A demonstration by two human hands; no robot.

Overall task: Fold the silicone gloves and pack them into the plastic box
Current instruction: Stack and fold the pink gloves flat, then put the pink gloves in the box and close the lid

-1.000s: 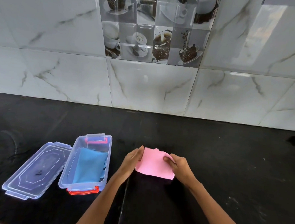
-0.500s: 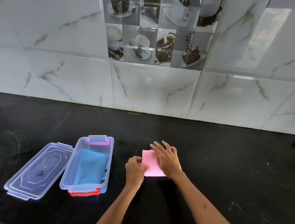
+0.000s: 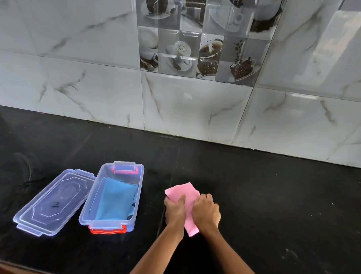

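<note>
A folded pink silicone glove point(image 3: 183, 194) lies on the black counter, turned at a slant. My left hand point(image 3: 174, 211) grips its left edge and my right hand point(image 3: 206, 213) grips its right side, both closed on it. To the left stands the clear plastic box point(image 3: 139, 189) with red clips. A folded blue glove point(image 3: 114, 200) lies inside it. The middle of the pink glove is hidden under my hands.
The box's clear lid point(image 3: 52, 201) lies flat on the counter left of the box. A white marble-tiled wall point(image 3: 187, 108) runs along the back of the counter. The counter's front edge point(image 3: 8, 262) shows at the lower left.
The pink glove has been folded narrower and turned at a slant. My right hand went from pressing flat on it to gripping its right side; my left hand now holds the left edge.
</note>
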